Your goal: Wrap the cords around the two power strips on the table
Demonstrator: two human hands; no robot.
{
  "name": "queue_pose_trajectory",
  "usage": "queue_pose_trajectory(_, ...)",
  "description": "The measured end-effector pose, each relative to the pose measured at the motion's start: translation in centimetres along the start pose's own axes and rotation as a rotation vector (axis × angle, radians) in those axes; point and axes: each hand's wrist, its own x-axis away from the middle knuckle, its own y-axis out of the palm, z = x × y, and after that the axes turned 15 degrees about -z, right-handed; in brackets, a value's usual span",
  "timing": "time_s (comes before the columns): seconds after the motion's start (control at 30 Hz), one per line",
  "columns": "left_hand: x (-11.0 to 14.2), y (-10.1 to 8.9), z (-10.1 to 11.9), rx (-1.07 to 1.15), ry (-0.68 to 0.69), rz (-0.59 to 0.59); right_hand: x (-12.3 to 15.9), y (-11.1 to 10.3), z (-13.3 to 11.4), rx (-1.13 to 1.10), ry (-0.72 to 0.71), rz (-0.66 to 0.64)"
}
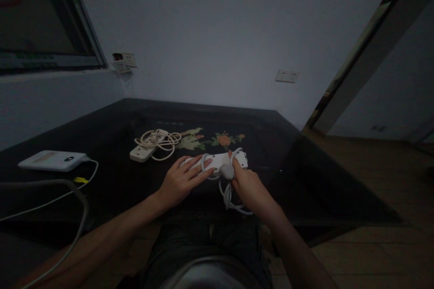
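- Power strip (219,158), white, long, rectangular, hard plastic: in both hands, near the front edge of the glossy black tabletop (288,149); resting or lifted, cannot tell.
- Left hand (183,177): fingers spread over strip's left part, touching; clamped underneath or not, cannot tell.
- Right hand (250,188): grip together at strip's right end, thumb and fingers clamped on the pale grey, round, flexible cable (227,198), just beside a pale grey, rounded plug (227,171).
- Handling, my guess: fairly light, stiff body, smooth and slightly slippery; cable soft, springy. Best hold: strip's long edges near an end; plug by its body.
- Nearby: cream rectangular plastic power strip (139,154) with its own cream cable coiled on top; white slab-shaped plastic device (40,160), dark oval on it.
- Text: faint characters (170,123) above the tabletop's floral print (224,140), unreadable. Green lettering (44,56) at window, unreadable. Brands: none legible.
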Motion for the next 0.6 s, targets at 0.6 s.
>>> queue_pose_trajectory(0.6, -0.2, 0.6, 0.2, 0.009, 0.024, 0.098, 0.5, -1.6, 2.6, 0.332, -0.224, 0.308)
